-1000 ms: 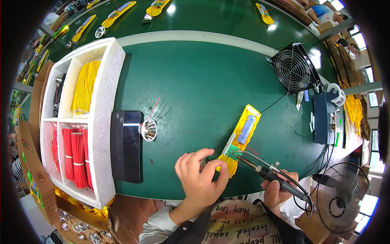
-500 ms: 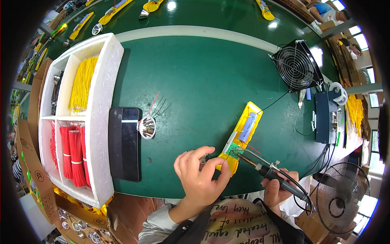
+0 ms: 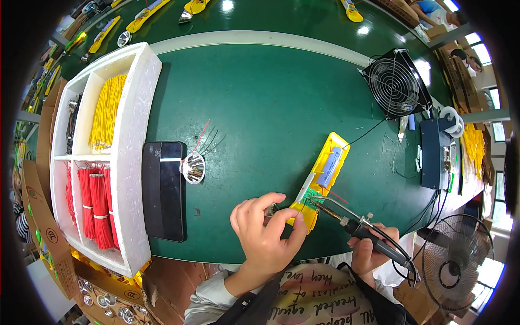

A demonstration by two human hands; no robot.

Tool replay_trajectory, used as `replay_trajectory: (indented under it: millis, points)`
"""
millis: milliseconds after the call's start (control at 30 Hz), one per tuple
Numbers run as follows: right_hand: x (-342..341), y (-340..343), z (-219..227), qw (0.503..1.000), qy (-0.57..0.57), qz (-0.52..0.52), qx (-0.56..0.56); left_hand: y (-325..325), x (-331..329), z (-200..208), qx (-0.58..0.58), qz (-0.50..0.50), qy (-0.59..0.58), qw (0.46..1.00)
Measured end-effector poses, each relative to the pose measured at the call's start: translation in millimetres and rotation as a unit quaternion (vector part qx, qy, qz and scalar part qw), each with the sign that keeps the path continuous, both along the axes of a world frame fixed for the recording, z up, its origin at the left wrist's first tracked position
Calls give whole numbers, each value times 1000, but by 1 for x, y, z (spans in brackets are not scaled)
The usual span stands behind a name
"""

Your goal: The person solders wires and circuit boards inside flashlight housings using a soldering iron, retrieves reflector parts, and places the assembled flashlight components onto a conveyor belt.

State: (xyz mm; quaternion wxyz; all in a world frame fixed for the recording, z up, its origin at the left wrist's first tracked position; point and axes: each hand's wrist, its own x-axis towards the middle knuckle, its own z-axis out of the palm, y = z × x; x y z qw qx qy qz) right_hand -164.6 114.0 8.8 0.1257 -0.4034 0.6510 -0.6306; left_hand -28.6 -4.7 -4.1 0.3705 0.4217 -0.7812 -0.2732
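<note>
A yellow flashlight housing [image 3: 338, 145] lies slantwise near the table's front edge, with a blue-purple battery cell [image 3: 329, 169] and a small green circuit board [image 3: 310, 198] inside. My left hand [image 3: 265, 230] curls around the housing's near left end, its thumb at the yellow edge. Part of a shiny reflector shows between thumb and forefinger; the exact grip is partly hidden. My right hand [image 3: 372, 246] is closed around a soldering iron [image 3: 379, 245], whose tip meets the board. A thin metal tube clamped to the iron also points at the board. A red wire sticks out beside the cell.
At left stands a white foam box [image 3: 142, 103] of yellow and red wires, beside a black phone-like slab [image 3: 165, 206] and a loose reflector [image 3: 193, 168]. A black fan [image 3: 395, 84], blue box [image 3: 431, 154], solder spool [image 3: 452, 123] and mesh fan [image 3: 455, 265] are at right.
Both hands, the housing and the iron hold almost the same position. The view has shifted very slightly; nothing has been picked up or let go.
</note>
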Motion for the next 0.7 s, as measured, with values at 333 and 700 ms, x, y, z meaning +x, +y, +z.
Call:
replay_trajectory:
  millis: [333, 700]
  points:
    - [1, 0, 3, 1000, -12, -5, 14, 0, 0, 0, 8, -4, 1, 1000]
    - [-5, 12, 11, 998, 61, -23, -1, 2, -1, 0, -1, 8, -10, 1000]
